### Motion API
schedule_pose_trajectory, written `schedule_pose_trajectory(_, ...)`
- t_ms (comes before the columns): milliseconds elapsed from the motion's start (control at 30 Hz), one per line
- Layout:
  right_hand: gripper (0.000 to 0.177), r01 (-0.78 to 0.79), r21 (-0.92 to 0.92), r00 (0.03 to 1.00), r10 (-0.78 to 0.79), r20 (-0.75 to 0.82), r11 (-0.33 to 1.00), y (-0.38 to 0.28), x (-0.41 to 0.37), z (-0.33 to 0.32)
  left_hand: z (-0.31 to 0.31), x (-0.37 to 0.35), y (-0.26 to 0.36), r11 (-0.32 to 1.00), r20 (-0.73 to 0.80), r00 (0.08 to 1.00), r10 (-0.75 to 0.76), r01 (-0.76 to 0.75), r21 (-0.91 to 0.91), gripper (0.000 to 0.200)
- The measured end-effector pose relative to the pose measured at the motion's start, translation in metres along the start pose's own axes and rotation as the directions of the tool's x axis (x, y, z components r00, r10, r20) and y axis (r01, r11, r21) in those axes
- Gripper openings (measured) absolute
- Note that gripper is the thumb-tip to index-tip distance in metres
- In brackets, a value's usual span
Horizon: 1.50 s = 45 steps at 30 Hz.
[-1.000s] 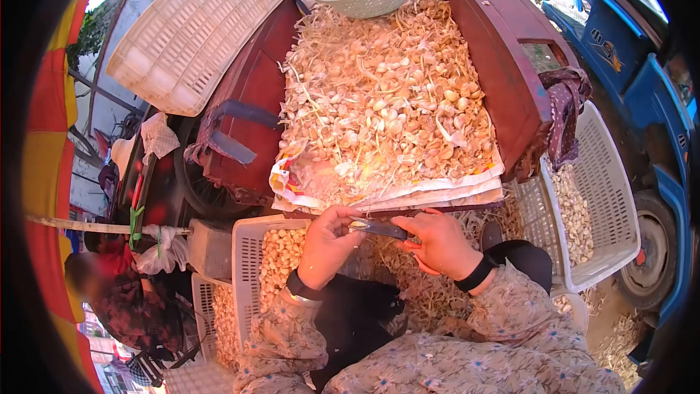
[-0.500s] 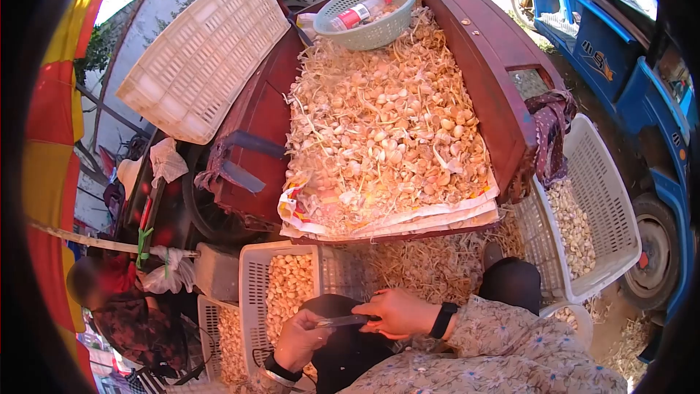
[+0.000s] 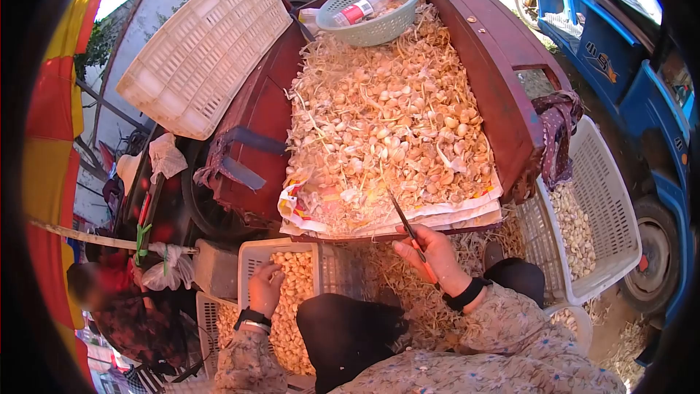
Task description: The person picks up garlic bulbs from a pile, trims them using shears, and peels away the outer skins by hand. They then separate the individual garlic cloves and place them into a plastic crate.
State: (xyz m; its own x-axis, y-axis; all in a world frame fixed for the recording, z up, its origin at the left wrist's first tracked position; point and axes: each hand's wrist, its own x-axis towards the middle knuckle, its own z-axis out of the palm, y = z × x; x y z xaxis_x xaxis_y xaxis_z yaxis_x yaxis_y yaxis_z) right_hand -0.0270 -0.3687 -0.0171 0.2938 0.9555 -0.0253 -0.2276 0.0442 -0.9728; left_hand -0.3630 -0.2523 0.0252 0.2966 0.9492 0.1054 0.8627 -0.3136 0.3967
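Observation:
My right hand (image 3: 434, 257) is wrapped round a slim knife (image 3: 405, 223) with a narrow dark blade and an orange-red part on its handle. Its tip points up toward the front edge of the cart's garlic pile (image 3: 386, 124). My left hand (image 3: 265, 288) hangs over the left side of a white plastic crate (image 3: 250, 250), fingers loosely curled and apart, with nothing visible in them. Pale garlic (image 3: 295, 285) fills that crate, close to the hand. The pile is loose garlic mixed with dry stalks and skins, lying on printed sacking (image 3: 459, 213).
A dark red cart (image 3: 503, 80) carries the pile and a green basket (image 3: 372, 33) with a bottle (image 3: 364, 9). Another white crate (image 3: 605, 204) of garlic stands right, near a blue vehicle (image 3: 620, 95). An upturned crate (image 3: 204, 51) leans left. A person (image 3: 138, 321) sits at lower left.
My hands were together over my lap at the blade. The left has moved left over the crate; the right has moved up and right with the knife, turning its tip upward.

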Motion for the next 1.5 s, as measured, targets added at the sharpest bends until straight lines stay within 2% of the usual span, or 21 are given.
schedule_pose_trajectory(67,0.032,-0.038,0.064,0.997,0.042,-0.061,0.997,-0.006,0.006,-0.006,0.023,0.065,0.063,0.954,-0.094,0.968,0.234,-0.247,-0.169,0.017)
schedule_pose_trajectory(100,0.032,-0.053,0.1,0.993,0.063,-0.096,0.994,-0.01,0.009,-0.009,0.041,0.096,0.079,0.934,-0.121,0.942,0.315,-0.33,-0.137,0.019)
schedule_pose_trajectory(167,0.032,-0.08,0.107,0.988,0.094,-0.124,0.991,-0.015,0.014,-0.016,0.072,0.148,0.103,0.94,-0.13,0.942,0.311,-0.325,-0.107,0.024)
schedule_pose_trajectory(200,0.032,-0.089,0.099,0.985,0.102,-0.138,0.991,-0.015,0.015,-0.019,0.091,0.175,0.099,0.941,-0.109,0.935,0.336,-0.337,0.009,0.03)
schedule_pose_trajectory(300,0.032,-0.086,0.086,0.984,0.098,-0.152,0.993,-0.018,0.015,-0.025,0.111,0.203,0.12,0.963,-0.095,0.971,0.219,-0.199,0.183,0.04)
schedule_pose_trajectory(400,0.033,-0.08,0.107,0.986,0.095,-0.141,0.991,-0.024,0.016,-0.027,0.115,0.209,0.123,0.961,0.04,0.973,0.228,-0.231,0.149,0.049)
schedule_pose_trajectory(533,0.033,-0.101,0.194,0.985,0.125,-0.117,0.976,-0.027,0.017,-0.024,0.116,0.164,0.139,0.931,0.179,0.92,0.349,-0.362,0.05,0.049)
schedule_pose_trajectory(633,0.032,-0.07,0.191,0.988,0.094,-0.119,0.979,-0.022,0.015,-0.021,0.121,0.141,0.134,0.923,0.028,0.933,0.357,-0.348,-0.166,0.047)
schedule_pose_trajectory(700,0.031,-0.084,0.159,0.987,0.104,-0.123,0.984,-0.017,0.013,-0.02,0.125,0.133,0.125,0.92,-0.019,0.971,0.24,-0.234,-0.313,0.042)
schedule_pose_trajectory(767,0.031,-0.088,0.178,0.988,0.108,-0.108,0.98,-0.014,0.012,-0.019,0.137,0.135,0.102,0.841,-0.035,0.987,0.154,-0.15,-0.519,0.038)
schedule_pose_trajectory(800,0.031,-0.091,0.19,0.988,0.113,-0.107,0.977,-0.012,0.012,-0.018,0.125,0.13,0.107,0.91,-0.152,0.95,0.272,-0.306,-0.281,0.029)
schedule_pose_trajectory(833,0.031,-0.094,0.202,0.987,0.117,-0.105,0.975,-0.01,0.012,-0.017,0.118,0.128,0.113,0.854,-0.133,0.981,0.144,-0.191,-0.485,0.024)
schedule_pose_trajectory(900,0.032,-0.094,0.178,0.989,0.113,-0.1,0.979,-0.008,0.013,-0.016,0.106,0.123,0.128,0.591,-0.013,0.996,-0.09,0.043,-0.805,0.017)
schedule_pose_trajectory(933,0.031,-0.089,0.142,0.99,0.104,-0.095,0.986,-0.007,0.014,-0.015,0.096,0.119,0.138,0.583,-0.029,0.997,-0.072,0.018,-0.812,0.014)
schedule_pose_trajectory(1033,0.032,-0.119,0.089,0.988,0.127,-0.089,0.989,-0.005,0.018,-0.014,0.084,0.121,0.135,0.349,0.1,0.986,-0.13,0.14,-0.927,0.015)
schedule_pose_trajectory(1067,0.032,-0.135,0.08,0.986,0.142,-0.09,0.988,-0.005,0.02,-0.014,0.08,0.117,0.136,0.266,0.142,0.988,-0.054,0.151,-0.952,0.017)
schedule_pose_trajectory(1200,0.031,-0.103,0.123,0.992,0.111,-0.059,0.987,-0.002,0.021,-0.01,0.07,0.096,0.148,-0.003,0.379,0.924,0.04,0.38,-0.925,0.018)
schedule_pose_trajectory(1333,0.031,-0.091,0.07,0.995,0.094,-0.045,0.993,-0.001,0.02,-0.008,0.055,0.075,0.169,0.046,0.425,0.905,0.001,0.425,-0.904,0.025)
schedule_pose_trajectory(1433,0.03,-0.056,0.053,0.995,0.06,-0.077,0.997,0.007,0.021,-0.009,0.061,0.087,0.133,0.27,0.343,0.939,-0.027,0.337,-0.902,0.025)
schedule_pose_trajectory(1467,0.03,-0.036,0.052,0.995,0.041,-0.093,0.998,0.009,0.021,-0.009,0.062,0.094,0.125,0.43,0.239,0.965,-0.105,0.26,-0.864,0.026)
schedule_pose_trajectory(1500,0.03,-0.06,0.043,0.994,0.063,-0.085,0.997,0.008,0.021,-0.01,0.063,0.1,0.122,0.512,0.237,0.961,-0.145,0.277,-0.813,0.025)
